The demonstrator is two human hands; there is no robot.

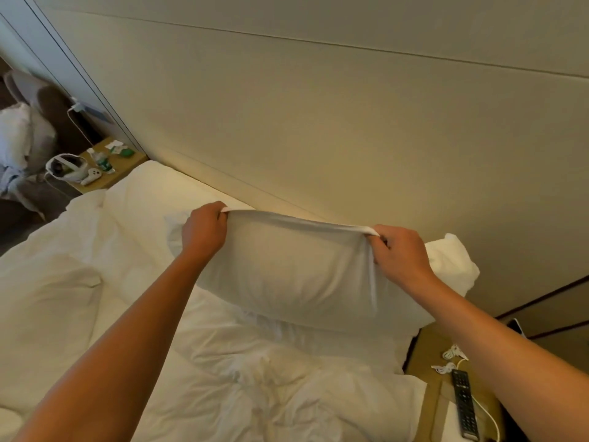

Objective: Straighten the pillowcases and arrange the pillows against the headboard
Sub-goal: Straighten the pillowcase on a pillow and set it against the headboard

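Observation:
A white pillow (pixel 296 275) hangs in front of the beige padded headboard (pixel 318 122), held above the bed. My left hand (pixel 204 231) pinches the top left corner of its pillowcase. My right hand (pixel 401 253) grips the top right corner, and the case's upper edge is stretched taut between the two. A second white pillow (pixel 452 263) lies behind it at the right, against the headboard, mostly hidden. Another white pillow or sheet fold (pixel 159 183) lies flat by the headboard at the left.
A rumpled white duvet (pixel 223 362) covers the bed. The right nightstand (pixel 433 393) carries a black remote (pixel 463 403) and white cables. The left nightstand (pixel 105 167) holds a headset, a controller and small items. A chair with clothes stands at far left.

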